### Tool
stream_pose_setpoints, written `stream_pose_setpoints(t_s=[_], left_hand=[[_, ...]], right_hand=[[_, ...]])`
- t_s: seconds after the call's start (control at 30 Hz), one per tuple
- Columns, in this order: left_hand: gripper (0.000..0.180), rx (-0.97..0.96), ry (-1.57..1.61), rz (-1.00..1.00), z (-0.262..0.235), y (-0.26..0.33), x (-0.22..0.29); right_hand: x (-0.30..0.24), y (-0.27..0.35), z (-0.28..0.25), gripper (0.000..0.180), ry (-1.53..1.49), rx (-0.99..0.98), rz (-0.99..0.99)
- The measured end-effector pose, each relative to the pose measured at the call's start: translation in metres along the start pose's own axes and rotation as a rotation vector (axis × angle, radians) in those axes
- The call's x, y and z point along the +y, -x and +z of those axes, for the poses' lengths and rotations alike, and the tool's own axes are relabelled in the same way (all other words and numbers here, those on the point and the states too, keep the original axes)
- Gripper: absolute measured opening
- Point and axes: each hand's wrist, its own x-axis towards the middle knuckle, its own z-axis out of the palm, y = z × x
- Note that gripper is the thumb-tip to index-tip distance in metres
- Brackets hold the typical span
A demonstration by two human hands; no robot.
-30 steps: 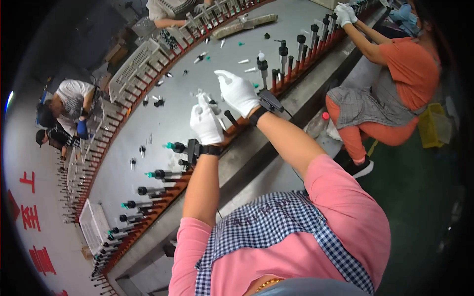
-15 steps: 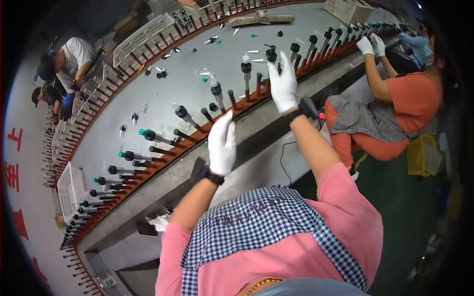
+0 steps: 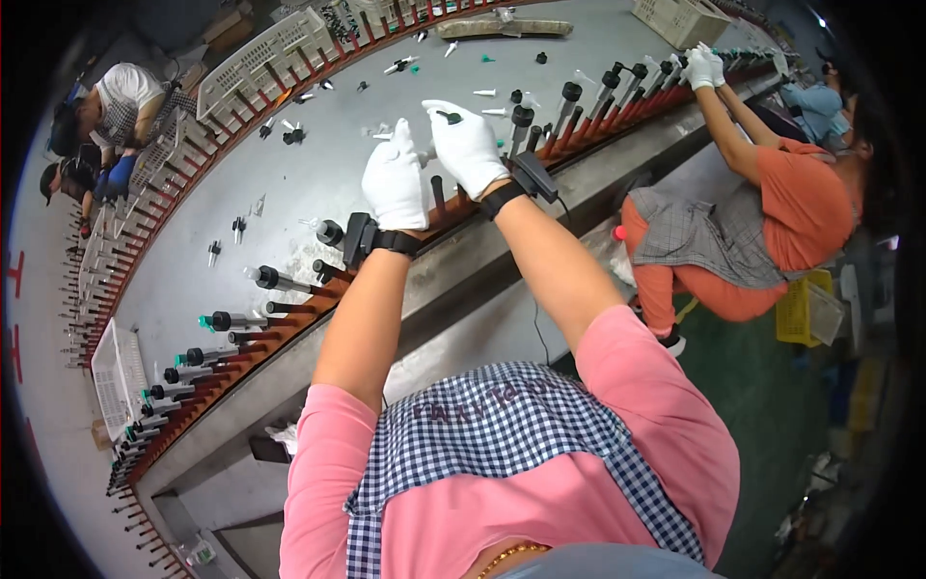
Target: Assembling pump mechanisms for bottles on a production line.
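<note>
My left hand, in a white glove, is above the near row of red posts, its fingers pressed together and pointing up. What lies inside them, if anything, is hidden. Close beside it, my right hand, also gloved, curls round a small black cap-like part. Just right of that hand, a black pump head stands upright on a post. A black pump with a clear nozzle leans on the row below my left hand. On the grey tabletop, a pale nozzle shows beside my left fingers.
Several black-topped pumps line the curved red rail. Loose black, white and green parts lie across the table. A white basket stands left, a crate far right. One co-worker sits right; others work far left.
Both hands have moved left and come together. The right hand has closed round a small black part. The seated co-worker's hands have risen slightly, and the view has shifted a little.
</note>
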Motion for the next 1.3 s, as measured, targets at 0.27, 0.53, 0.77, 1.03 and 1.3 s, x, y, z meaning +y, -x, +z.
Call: stream_pose_setpoints(t_s=[0.27, 0.53, 0.77, 1.03, 1.3], left_hand=[[0.036, -0.025, 0.036, 0.079, -0.043, 0.026, -0.020], [0.037, -0.256, -0.283, 0.370, -0.054, 0.092, -0.028], [0.033, -0.094, -0.249, 0.298, 0.009, 0.020, -0.016], [0.029, -0.032, 0.156, 0.012, -0.017, 0.009, -0.007], [0.041, 0.079, -0.084, 0.229, -0.069, 0.070, -0.017]], right_hand=[[0.002, 0.073, -0.009, 0.040, 0.012, 0.005, -0.132], [0.038, 0.016, -0.089, 0.045, 0.169, 0.325, -0.250], [-0.001, -0.008, -0.031, 0.038, -0.270, 0.024, 0.227], [-0.012, -0.002, -0.003, 0.040, -0.167, -0.053, 0.150], [0.056, 0.101, -0.041, 0.044, 0.165, 0.036, -0.171]])
